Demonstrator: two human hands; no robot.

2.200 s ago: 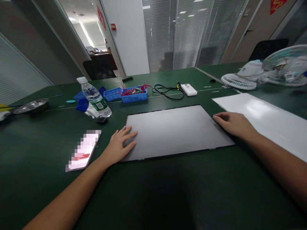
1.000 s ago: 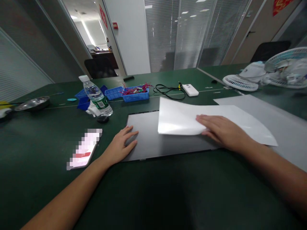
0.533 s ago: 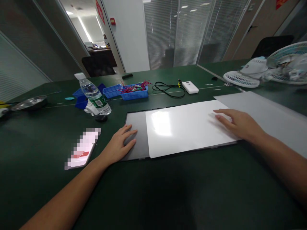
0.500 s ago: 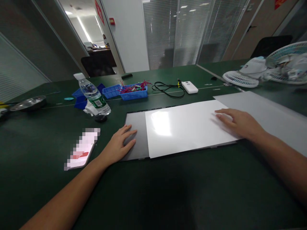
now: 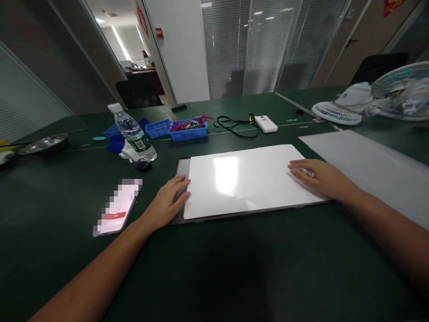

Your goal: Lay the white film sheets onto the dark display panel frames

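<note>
The glossy white sheet (image 5: 241,179) lies on the grey panel (image 5: 183,166), its long axis left to right, with the left hand (image 5: 167,201) flat and open at the panel's bare left end and the right hand (image 5: 318,176) flat and open on the sheet at the panel's right end.

Hands: 2 – left hand (image 5: 166,203), right hand (image 5: 322,179).
Sheets: 2 – white sheet (image 5: 241,179), side sheet (image 5: 368,165).
Grey panel (image 5: 182,167): 1.
Bottle (image 5: 134,138): 1.
Blue trays (image 5: 189,133): approx. 3.
Fans (image 5: 337,112): 2.
Phone (image 5: 117,208): 1.
Power bank (image 5: 266,124) w/ cable (image 5: 234,126): 1.
Metal dish (image 5: 43,144): 1.
</note>
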